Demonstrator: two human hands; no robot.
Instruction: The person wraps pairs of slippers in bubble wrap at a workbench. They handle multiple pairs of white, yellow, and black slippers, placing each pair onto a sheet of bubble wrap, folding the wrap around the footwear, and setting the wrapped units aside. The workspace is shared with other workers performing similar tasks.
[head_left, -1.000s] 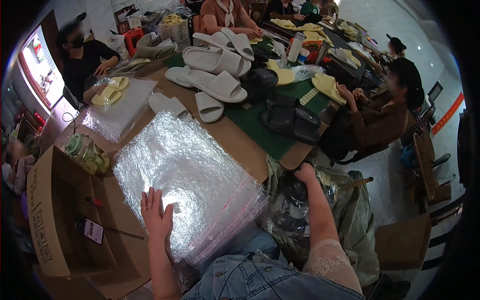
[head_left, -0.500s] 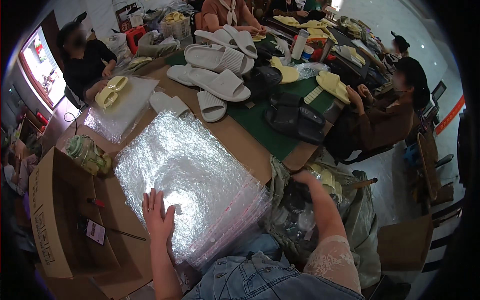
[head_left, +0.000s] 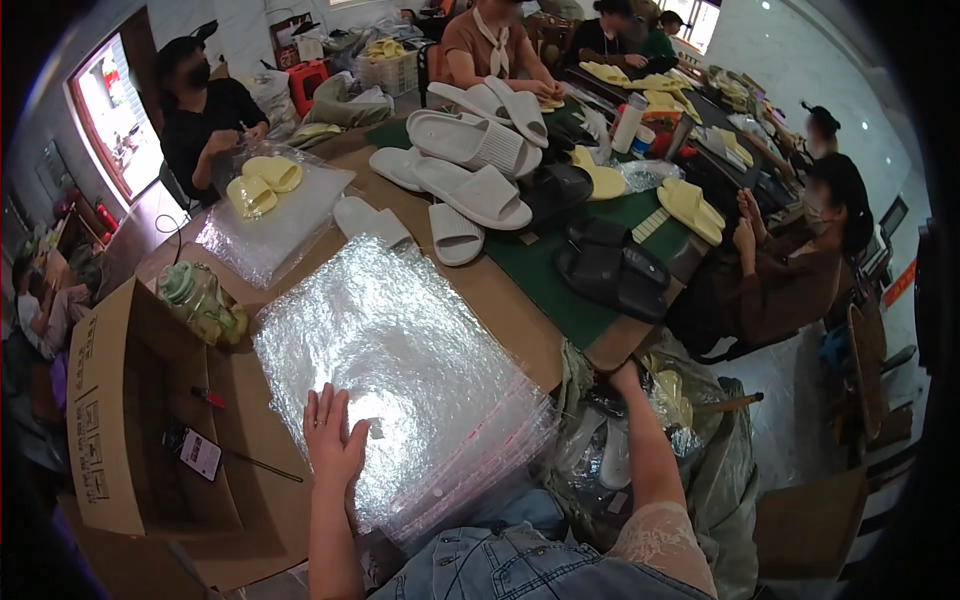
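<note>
My left hand [head_left: 336,440] lies flat, fingers stretched out, on the left part of a stack of shiny clear plastic bags [head_left: 455,400]. Reddish lines run along the near right edge of the stack. On the right, my right hand [head_left: 625,378] reaches down into a large grey-green sack [head_left: 725,470] beside the table. Its fingers are hidden at the sack's mouth, so whether they hold anything does not show. Inside the sack are bagged slippers, among them a whitish slipper [head_left: 615,455] and yellow slippers [head_left: 672,395] in clear plastic.
Grey slippers [head_left: 475,190] are piled beyond the bags, with black slippers [head_left: 615,270] to their right. An open cardboard box [head_left: 105,420], a phone [head_left: 200,453] and a glass jar [head_left: 205,305] stand or lie at left. Co-workers sit around the tables. Yellow slippers [head_left: 270,175] lie on plastic at far left.
My head view has shifted, so the scene sits farther right and lower. My left hand stays on the bags, and my right hand remains at the sack. The far-left co-worker's hands have lifted off the yellow slippers.
</note>
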